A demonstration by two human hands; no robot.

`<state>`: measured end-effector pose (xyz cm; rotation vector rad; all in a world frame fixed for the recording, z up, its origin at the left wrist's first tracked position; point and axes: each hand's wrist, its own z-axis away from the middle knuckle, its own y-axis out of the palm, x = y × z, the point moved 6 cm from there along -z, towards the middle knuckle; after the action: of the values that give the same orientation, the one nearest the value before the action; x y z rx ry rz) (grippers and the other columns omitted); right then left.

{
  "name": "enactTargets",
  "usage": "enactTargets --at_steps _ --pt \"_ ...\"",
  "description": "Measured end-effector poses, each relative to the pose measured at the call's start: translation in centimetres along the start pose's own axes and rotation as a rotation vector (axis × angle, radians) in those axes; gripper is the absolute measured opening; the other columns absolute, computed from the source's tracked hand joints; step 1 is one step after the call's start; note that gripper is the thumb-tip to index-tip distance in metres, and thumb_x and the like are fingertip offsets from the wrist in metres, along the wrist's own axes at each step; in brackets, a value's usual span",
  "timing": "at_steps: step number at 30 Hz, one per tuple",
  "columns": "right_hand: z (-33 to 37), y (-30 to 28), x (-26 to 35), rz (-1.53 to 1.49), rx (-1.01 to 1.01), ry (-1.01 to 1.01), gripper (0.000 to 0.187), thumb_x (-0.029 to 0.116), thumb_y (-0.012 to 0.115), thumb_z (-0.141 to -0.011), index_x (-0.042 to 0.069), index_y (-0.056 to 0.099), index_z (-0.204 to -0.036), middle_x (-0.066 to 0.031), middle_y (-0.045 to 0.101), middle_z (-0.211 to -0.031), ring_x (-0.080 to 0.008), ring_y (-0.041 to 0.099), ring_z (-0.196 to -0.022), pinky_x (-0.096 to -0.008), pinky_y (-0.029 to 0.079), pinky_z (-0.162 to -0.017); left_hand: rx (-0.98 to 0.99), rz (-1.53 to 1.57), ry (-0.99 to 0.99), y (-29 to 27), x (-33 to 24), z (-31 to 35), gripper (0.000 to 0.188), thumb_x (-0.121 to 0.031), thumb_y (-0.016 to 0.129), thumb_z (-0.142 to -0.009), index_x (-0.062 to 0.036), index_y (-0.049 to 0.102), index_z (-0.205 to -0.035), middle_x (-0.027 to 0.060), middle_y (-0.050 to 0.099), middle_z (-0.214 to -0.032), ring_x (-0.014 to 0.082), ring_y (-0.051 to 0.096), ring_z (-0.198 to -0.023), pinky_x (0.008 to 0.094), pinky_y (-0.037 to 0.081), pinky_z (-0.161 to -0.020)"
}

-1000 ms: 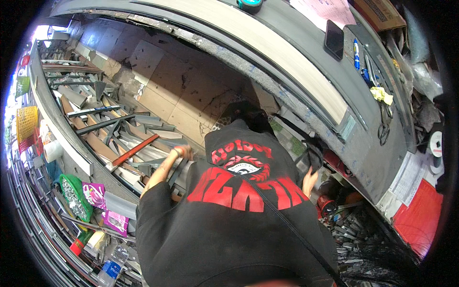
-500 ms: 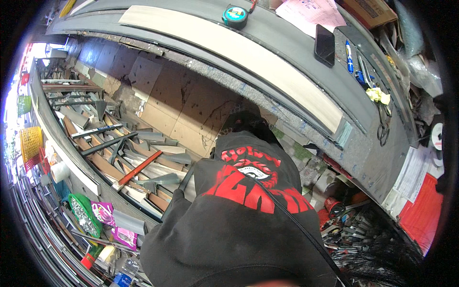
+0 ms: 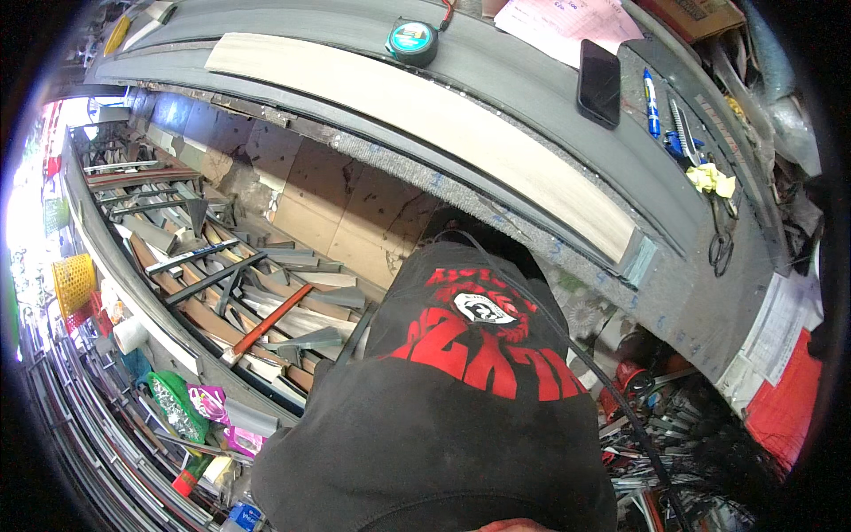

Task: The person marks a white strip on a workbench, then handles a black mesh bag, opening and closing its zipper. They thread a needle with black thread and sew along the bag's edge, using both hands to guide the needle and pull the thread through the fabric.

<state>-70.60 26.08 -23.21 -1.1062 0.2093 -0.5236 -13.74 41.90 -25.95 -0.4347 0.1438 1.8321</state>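
Neither of my hands shows. My dark sweatshirt [image 3: 434, 452] with a red and white print fills the lower middle, and a black cord [image 3: 612, 390] hangs across its right side. Ahead of me, a long pale flat strip [image 3: 417, 120] lies along the grey bench [image 3: 523, 80]. A teal and black tape measure [image 3: 411, 42] sits just beyond the strip. Farther right on the bench are a dark phone [image 3: 599, 84], a blue pen [image 3: 651, 102], a crumpled yellow scrap [image 3: 711, 180] and scissors [image 3: 721, 244].
Left of me, a long trough holds many offcut strips, one of them a reddish-brown bar [image 3: 273, 321]. Beyond it are a yellow basket [image 3: 74, 282], a green-edged bag [image 3: 177, 403] and stacked long profiles [image 3: 80, 426]. Scrap pieces [image 3: 683, 443] pile up at lower right.
The view has shifted slightly, and my torso appears a little more upright in it. The bench items keep their places relative to one another. No hand has come into sight.
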Motion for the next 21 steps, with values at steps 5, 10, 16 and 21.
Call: enactTargets --at_steps 5,10,16,21 --pt "-1.1 -0.4 0.4 0.029 0.032 -0.015 0.038 0.027 0.045 -0.094 -0.007 0.06 -0.104 -0.0278 0.063 -0.095 -0.0426 0.059 -0.095 -0.0446 0.044 -0.083 -0.049 0.102 0.017 0.9 -1.2 0.7 0.044 -0.018 0.064 -0.071 -0.0113 0.053 -0.114 0.0078 0.062 -0.095 0.0196 0.057 -0.077 0.0326 0.045 -0.069" --pt "-2.1 -1.0 0.8 0.066 0.059 -0.032 0.038 0.027 0.045 -0.095 -0.007 0.06 -0.104 -0.0276 0.063 -0.094 -0.0424 0.059 -0.094 -0.0447 0.044 -0.083 -0.092 0.203 0.042 1.8 -2.3 1.3 0.047 -0.018 0.065 -0.071 -0.0112 0.051 -0.116 0.0075 0.061 -0.096 0.0191 0.056 -0.078 0.0322 0.043 -0.07" --pt "-3.6 -1.7 1.3 0.131 0.11 -0.099 0.038 0.028 0.044 -0.095 -0.006 0.06 -0.103 -0.0274 0.063 -0.093 -0.0422 0.059 -0.093 -0.0448 0.044 -0.082 -0.166 0.365 0.084 3.0 -2.8 2.4 0.051 -0.018 0.065 -0.071 -0.0111 0.048 -0.118 0.0071 0.059 -0.097 0.0186 0.054 -0.08 0.0317 0.042 -0.071" --pt "-4.9 -2.2 1.9 0.172 0.132 -0.144 0.038 0.028 0.044 -0.095 -0.006 0.06 -0.103 -0.0272 0.063 -0.092 -0.0421 0.06 -0.093 -0.045 0.044 -0.082 -0.214 0.483 0.122 4.1 -3.7 2.9 0.054 -0.017 0.066 -0.07 -0.011 0.045 -0.12 0.0068 0.058 -0.098 0.0182 0.053 -0.081 0.0313 0.041 -0.072"
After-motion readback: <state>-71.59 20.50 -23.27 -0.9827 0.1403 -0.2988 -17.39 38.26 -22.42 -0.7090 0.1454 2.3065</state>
